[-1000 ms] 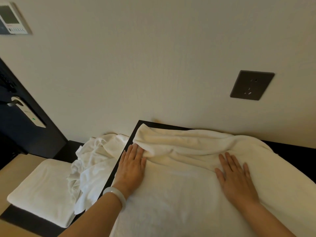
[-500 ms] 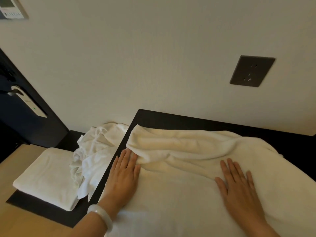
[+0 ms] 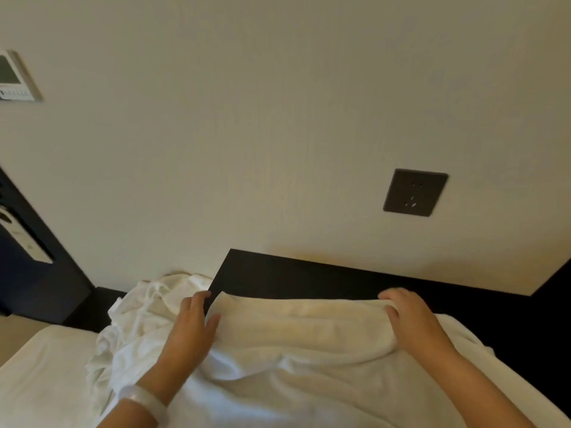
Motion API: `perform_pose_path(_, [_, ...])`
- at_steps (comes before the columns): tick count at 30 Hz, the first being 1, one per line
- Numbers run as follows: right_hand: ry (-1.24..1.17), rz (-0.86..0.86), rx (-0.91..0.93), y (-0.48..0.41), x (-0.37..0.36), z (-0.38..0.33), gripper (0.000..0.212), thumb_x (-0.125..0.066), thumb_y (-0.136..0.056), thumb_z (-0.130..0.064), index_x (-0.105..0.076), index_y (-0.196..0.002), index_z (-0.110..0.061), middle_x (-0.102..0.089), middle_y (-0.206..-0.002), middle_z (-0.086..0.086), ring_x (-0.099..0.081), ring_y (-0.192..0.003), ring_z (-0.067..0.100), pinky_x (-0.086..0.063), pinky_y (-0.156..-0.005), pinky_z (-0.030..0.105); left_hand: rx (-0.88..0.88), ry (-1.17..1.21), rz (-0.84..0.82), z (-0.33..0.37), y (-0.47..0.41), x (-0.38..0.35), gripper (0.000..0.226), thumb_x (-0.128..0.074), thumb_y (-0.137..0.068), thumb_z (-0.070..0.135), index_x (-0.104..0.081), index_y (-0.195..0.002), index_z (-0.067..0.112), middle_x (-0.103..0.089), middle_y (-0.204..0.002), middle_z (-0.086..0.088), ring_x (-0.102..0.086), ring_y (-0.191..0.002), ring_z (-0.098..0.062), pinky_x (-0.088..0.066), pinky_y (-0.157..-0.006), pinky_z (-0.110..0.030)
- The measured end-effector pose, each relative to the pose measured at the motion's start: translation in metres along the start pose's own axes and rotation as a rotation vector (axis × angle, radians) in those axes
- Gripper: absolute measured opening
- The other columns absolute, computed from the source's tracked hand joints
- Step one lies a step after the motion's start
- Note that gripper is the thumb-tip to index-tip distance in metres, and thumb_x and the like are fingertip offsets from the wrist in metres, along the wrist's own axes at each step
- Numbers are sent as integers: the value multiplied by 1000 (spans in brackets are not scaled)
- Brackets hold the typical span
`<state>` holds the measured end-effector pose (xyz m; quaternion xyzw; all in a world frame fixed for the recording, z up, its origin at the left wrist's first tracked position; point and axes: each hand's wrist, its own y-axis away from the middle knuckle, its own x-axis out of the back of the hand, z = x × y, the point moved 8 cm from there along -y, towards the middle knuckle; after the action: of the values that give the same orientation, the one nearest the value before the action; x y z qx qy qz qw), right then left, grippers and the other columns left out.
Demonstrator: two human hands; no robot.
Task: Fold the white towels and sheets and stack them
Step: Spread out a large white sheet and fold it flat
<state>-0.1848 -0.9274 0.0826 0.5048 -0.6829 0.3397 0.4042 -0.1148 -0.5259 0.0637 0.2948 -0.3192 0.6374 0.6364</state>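
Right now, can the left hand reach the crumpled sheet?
Probably yes. The left hand is right beside the sheet with nothing between, but it must let go of the towel first.

— What lay on the black tabletop?
— A white towel, bunched into a thick fold along its far side, near the wall.
— And the hands?
— The left hand, a pale bangle on its wrist, held the fold's left end between thumb and fingers. The right hand curled over the fold's right end.
— Anything to the left?
— A crumpled sheet just beside the towel, and a folded towel lower down, touching the sheet.
— On the wall?
— A dark socket above the tabletop, and a control panel at the far left
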Motion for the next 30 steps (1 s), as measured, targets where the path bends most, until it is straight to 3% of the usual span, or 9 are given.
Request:
perform_pose_path(3, [144, -171, -41, -40, -19, 7, 39, -46, -103, -16, -48, -141, -20, -53, -137, 1, -47, -126, 20, -42, -103, 32, 89, 3, -205, 2, -36, -19, 48, -54, -97, 18, -39, -143, 18, -57, -129, -8, -58, -114, -24, -47, -89, -29])
perform_pose_path(5, [311, -290, -40, -53, -35, 12, 39, -50, -100, -16, -49, -139, -22, -53, -132, 1, -48, -121, 20, -43, -100, 31, 48, -90, -282, 6, -49, -27, 46, -54, -92, 8, -50, -135, 26, -60, -126, 0, -56, -116, -19, -43, -88, -18])
perform_pose_path(8, [402, -255, -14, -68, -34, 12, 11, -55, -94, -18, -63, -99, -24, -53, -107, -1, -52, -95, 16, -46, -78, 28, -37, -113, -294, 12, -61, -26, 37, -56, -85, 3, -61, -88, 39, -62, -89, 14, -57, -87, -8, -37, -63, -6])
perform_pose_path(11, [201, -70, -78, -81, -13, 20, 14, -61, -93, -17, -60, -79, -21, -51, -90, -3, -52, -78, 19, -41, -63, 33, -123, 5, -130, 23, -78, -4, 40, -61, -84, -1, -61, -74, 38, -64, -86, 14, -56, -84, -3, -35, -68, -4])
perform_pose_path(14, [23, 33, -165, -73, -9, 29, 13, -64, -93, -13, -63, -80, -16, -52, -84, -2, -52, -76, 23, -41, -64, 34, -136, 50, -19, 30, -93, 8, 35, -60, -86, 3, -63, -74, 36, -64, -81, 15, -55, -78, 1, -35, -65, -8])
perform_pose_path(18, [-57, 74, -84, -56, -20, 19, 8, -62, -94, -10, -59, -95, -17, -52, -103, -2, -56, -83, 21, -49, -74, 37, -91, -34, -51, 26, -105, 0, 29, -60, -89, 7, -57, -76, 33, -60, -81, 5, -53, -72, -13, -35, -57, -19])
perform_pose_path(22, [-9, -311, -6, -50, -39, 8, 16, -72, -87, -33, -58, -82, -27, -61, -88, -9, -59, -75, 7, -52, -70, 28, -162, -114, -130, 25, -110, 1, 17, -59, -93, 10, -57, -85, 26, -60, -96, 2, -55, -82, -16, -38, -63, -17])
perform_pose_path(26, [166, -592, 13, -53, -46, 15, 33, -76, -80, -35, -49, -68, -21, -54, -70, -9, -51, -61, 8, -35, -56, 23, -318, -291, -311, 35, -111, -4, 21, -54, -95, 8, -65, -94, 26, -62, -99, 2, -57, -94, -19, -45, -82, -27])
perform_pose_path(30, [-47, -273, 52, -84, -24, 7, 31, -79, -80, -22, -52, -67, -21, -52, -85, -5, -53, -84, 19, -41, -73, 30, -344, -411, -247, 39, -122, 3, 21, -50, -97, 8, -67, -102, 19, -59, -101, -1, -57, -93, -21, -47, -84, -31])
